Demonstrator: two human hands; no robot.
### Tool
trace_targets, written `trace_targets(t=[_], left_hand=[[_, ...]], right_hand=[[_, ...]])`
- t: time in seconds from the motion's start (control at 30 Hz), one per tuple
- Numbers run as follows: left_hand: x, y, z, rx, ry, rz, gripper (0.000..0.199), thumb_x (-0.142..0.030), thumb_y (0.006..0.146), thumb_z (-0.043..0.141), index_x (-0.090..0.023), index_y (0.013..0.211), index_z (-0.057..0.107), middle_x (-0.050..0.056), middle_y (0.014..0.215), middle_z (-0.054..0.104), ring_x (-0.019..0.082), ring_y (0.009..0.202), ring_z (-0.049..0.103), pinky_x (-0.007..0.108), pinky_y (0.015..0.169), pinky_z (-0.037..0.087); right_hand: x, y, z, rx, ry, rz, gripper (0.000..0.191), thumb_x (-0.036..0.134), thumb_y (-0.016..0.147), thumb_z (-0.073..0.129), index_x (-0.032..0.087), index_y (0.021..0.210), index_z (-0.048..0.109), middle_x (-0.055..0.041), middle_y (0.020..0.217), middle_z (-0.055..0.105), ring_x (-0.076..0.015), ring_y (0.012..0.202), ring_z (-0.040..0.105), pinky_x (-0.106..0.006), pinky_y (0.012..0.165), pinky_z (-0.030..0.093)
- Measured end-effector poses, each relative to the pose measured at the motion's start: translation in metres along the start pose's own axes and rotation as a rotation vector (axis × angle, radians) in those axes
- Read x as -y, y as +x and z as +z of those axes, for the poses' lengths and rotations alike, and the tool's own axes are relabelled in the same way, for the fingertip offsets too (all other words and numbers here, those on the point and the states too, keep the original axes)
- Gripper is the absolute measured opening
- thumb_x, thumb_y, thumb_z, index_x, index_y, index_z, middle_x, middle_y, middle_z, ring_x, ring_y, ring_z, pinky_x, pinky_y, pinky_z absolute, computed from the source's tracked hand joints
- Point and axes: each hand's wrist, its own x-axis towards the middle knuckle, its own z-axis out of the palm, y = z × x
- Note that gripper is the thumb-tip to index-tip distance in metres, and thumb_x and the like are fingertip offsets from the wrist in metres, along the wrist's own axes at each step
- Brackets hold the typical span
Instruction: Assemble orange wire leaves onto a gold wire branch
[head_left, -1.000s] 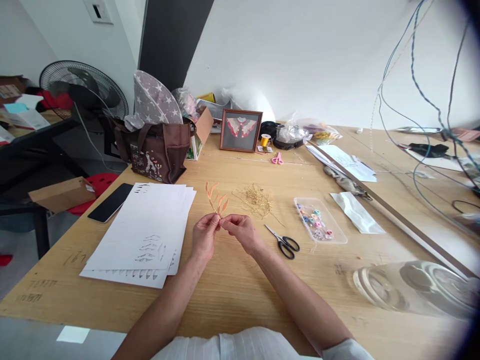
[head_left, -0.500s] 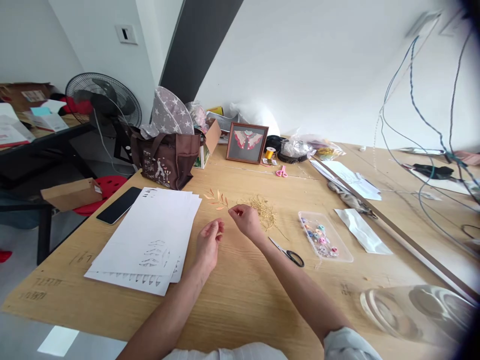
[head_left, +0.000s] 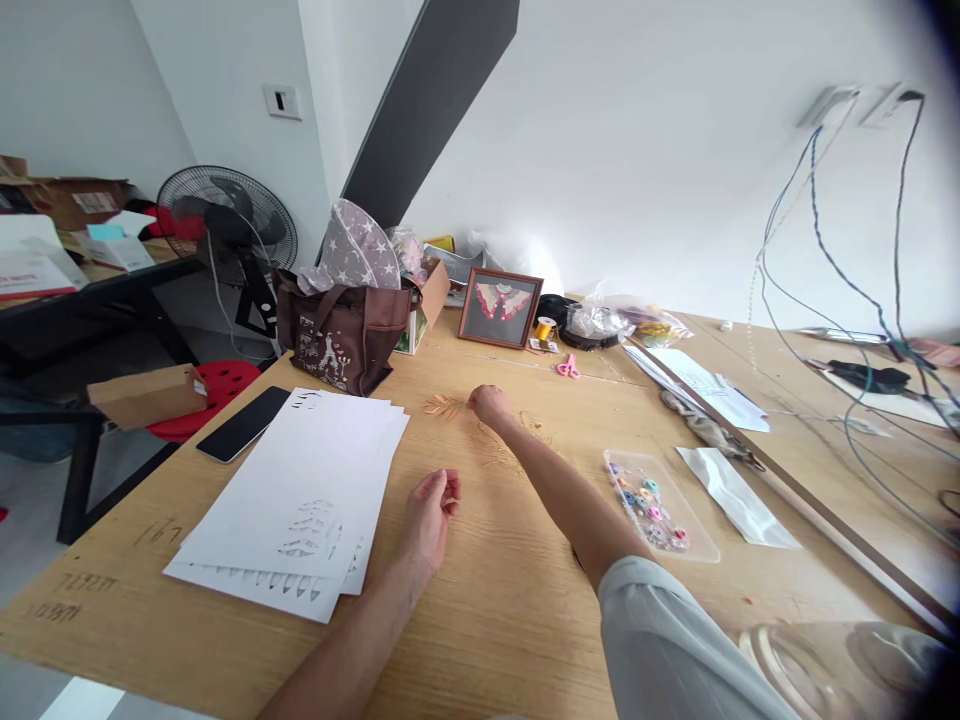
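Farther out over the table, my right hand [head_left: 491, 406] pinches the stem end of an orange leafy sprig [head_left: 444, 406], whose leaves point left. A loose tangle of gold wire [head_left: 534, 428] lies just right of and partly behind my right hand and forearm. Nearer to me, my left hand [head_left: 431, 510] is raised beside the paper stack with its fingers curled; whether anything small is between them cannot be made out. The scissors are hidden beneath my right forearm, apart from a dark bit.
White paper sheets [head_left: 300, 490] and a black phone [head_left: 244, 424] lie left. Behind stand a brown bag [head_left: 345, 340] and a framed piece [head_left: 500, 308], with pink scissors [head_left: 568, 367] nearby. To the right are a bead tray [head_left: 652, 505] and a clear jar [head_left: 832, 660].
My right hand has reached farther forward with the sprig, and its forearm now covers the black-handled scissors. My left hand sits slightly lower and farther from it. The view has tilted up a little.
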Motion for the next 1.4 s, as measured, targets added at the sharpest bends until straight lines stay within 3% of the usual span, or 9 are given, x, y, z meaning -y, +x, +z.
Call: trace_targets(t=[0.5, 0.8, 0.93, 1.13, 1.4], left_hand=[[0.003, -0.003, 0.000, 0.018, -0.028, -0.051, 0.025, -0.035, 0.064, 0.068, -0.012, 0.072, 0.061, 0.002, 0.067, 0.058, 0.008, 0.058, 0.051, 0.020, 0.052, 0.033], [0.003, -0.001, -0.001, 0.020, -0.034, -0.084, 0.026, -0.034, 0.062, 0.070, -0.012, 0.072, 0.061, 0.002, 0.067, 0.059, 0.009, 0.056, 0.052, 0.021, 0.050, 0.033], [0.003, -0.001, -0.002, 0.039, -0.033, -0.083, 0.025, -0.033, 0.062, 0.069, -0.012, 0.072, 0.061, 0.003, 0.069, 0.059, 0.009, 0.058, 0.052, 0.020, 0.050, 0.033], [0.005, -0.002, -0.002, 0.058, 0.026, -0.013, 0.027, -0.036, 0.064, 0.067, -0.012, 0.073, 0.061, 0.003, 0.067, 0.057, 0.008, 0.056, 0.050, 0.020, 0.049, 0.032], [0.013, 0.001, -0.007, 0.126, 0.176, 0.056, 0.035, -0.045, 0.066, 0.064, -0.010, 0.072, 0.061, 0.003, 0.063, 0.058, 0.009, 0.052, 0.050, 0.021, 0.049, 0.032]], right_hand=[[0.003, -0.005, 0.011, -0.057, -0.028, -0.002, 0.022, 0.019, 0.080, 0.051, 0.017, 0.093, 0.069, -0.0132, 0.096, 0.067, -0.0224, 0.087, 0.061, -0.026, 0.068, 0.041], [0.003, -0.020, 0.001, -0.126, -0.037, -0.052, 0.024, 0.020, 0.082, 0.054, 0.016, 0.103, 0.065, -0.0125, 0.104, 0.062, -0.0214, 0.102, 0.051, -0.025, 0.080, 0.038], [-0.004, -0.050, -0.008, -0.177, -0.017, -0.097, 0.025, 0.019, 0.084, 0.050, 0.017, 0.105, 0.064, -0.0098, 0.107, 0.062, -0.0200, 0.102, 0.050, -0.024, 0.082, 0.036], [-0.029, -0.124, -0.018, -0.271, 0.133, -0.177, 0.023, 0.021, 0.083, 0.048, 0.017, 0.096, 0.066, -0.0067, 0.095, 0.065, -0.0173, 0.091, 0.056, -0.024, 0.079, 0.038], [-0.072, -0.226, -0.038, -0.339, 0.358, -0.091, 0.024, 0.027, 0.081, 0.046, 0.018, 0.086, 0.067, -0.0068, 0.084, 0.067, -0.0171, 0.072, 0.060, -0.026, 0.067, 0.043]])
